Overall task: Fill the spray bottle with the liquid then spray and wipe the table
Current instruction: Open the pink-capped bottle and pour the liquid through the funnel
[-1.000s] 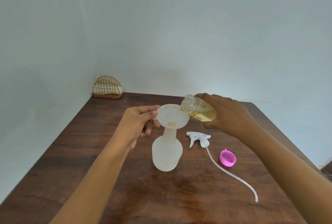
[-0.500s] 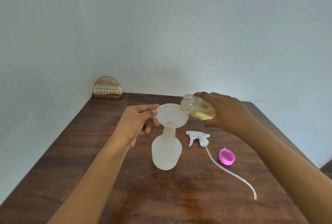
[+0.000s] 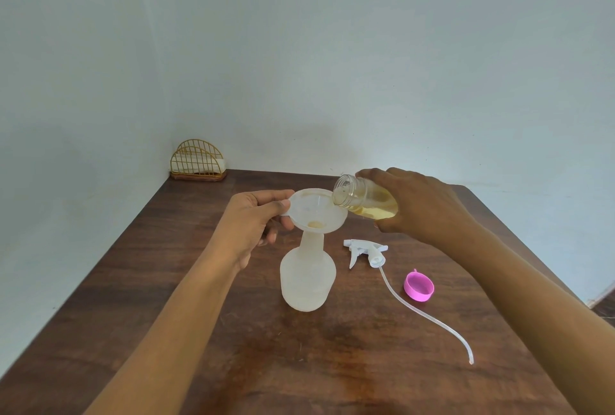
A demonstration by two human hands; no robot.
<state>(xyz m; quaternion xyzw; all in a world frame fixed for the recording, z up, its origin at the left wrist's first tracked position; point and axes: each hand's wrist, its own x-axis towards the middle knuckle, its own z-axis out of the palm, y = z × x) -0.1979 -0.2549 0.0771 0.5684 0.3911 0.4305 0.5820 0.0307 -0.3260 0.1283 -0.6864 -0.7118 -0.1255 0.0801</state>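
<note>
Soft even daylight — sharp, wide-angle edge bowing

Gold wire holder (image 3: 197,152), arched, standing upright on a brown base, tucked into the far-left corner where two walls meet. White folded sheets (image 3: 213,165) slotted inside, visible through the grid. Pale blue-grey walls (image 3: 366,48) behind and at left, plain. Sliver of dark floor (image 3: 606,305) at right edge.
</note>
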